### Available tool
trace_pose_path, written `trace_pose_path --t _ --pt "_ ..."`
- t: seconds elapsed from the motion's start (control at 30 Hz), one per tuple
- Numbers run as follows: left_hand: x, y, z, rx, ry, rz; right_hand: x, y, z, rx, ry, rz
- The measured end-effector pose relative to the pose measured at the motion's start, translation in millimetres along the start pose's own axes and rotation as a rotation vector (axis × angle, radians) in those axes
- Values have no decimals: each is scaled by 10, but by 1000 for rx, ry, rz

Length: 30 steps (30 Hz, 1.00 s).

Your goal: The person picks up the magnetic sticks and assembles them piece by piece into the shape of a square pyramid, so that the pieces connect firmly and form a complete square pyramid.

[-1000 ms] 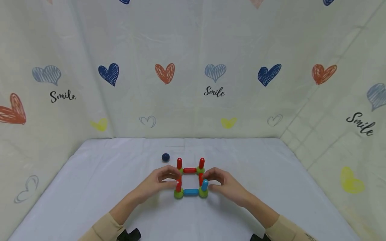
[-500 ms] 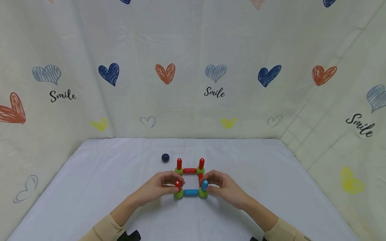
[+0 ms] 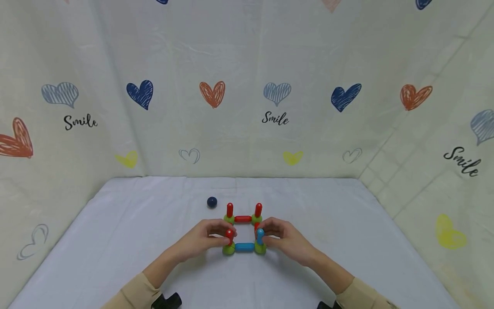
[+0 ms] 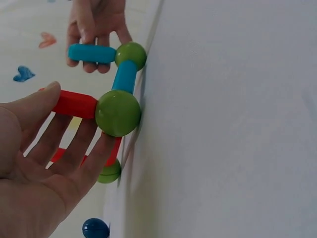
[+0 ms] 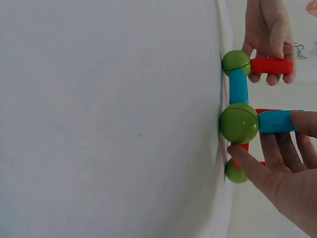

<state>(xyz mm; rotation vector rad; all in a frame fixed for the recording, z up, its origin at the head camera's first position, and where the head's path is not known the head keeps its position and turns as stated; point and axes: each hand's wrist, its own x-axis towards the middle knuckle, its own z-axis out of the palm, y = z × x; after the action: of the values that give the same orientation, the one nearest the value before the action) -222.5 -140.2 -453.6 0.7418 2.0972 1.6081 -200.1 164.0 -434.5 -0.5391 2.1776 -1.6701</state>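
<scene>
A square frame of toy building rods and green balls stands on the white cloth in the head view, with a rod upright at each corner. At the near left corner my left hand (image 3: 208,236) pinches the upright red rod (image 4: 77,104) between thumb and fingers, above a green ball (image 4: 118,113). My right hand (image 3: 287,238) holds the upright blue rod (image 5: 277,121) at the near right corner, thumb near its top, over another green ball (image 5: 238,123). A lying blue rod (image 3: 245,246) joins these two balls. The left side rod is hidden behind my left fingers in the head view.
A dark blue ball (image 3: 212,202) lies beyond the frame's far left corner. Two upright red rods stand at the far corners, joined by a lying red rod (image 3: 243,219). A cloth wall (image 3: 243,133) printed with hearts rises behind the table.
My left hand has shifted slightly right and taken the near left red rod. My right thumb has come onto the blue rod, which now leans less to the right. The frame has stayed in place.
</scene>
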Motion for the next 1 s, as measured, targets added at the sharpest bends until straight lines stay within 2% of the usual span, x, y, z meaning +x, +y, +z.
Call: trace_pose_path --t 0.37,0.8,1.0 --pt "86 40 19 174 49 53 129 40 42 -96 43 -61" --pt "178 103 76 286 69 69 195 6 84 -156 57 -26" --pt "214 141 109 325 76 40 214 -4 92 -171 60 -15"
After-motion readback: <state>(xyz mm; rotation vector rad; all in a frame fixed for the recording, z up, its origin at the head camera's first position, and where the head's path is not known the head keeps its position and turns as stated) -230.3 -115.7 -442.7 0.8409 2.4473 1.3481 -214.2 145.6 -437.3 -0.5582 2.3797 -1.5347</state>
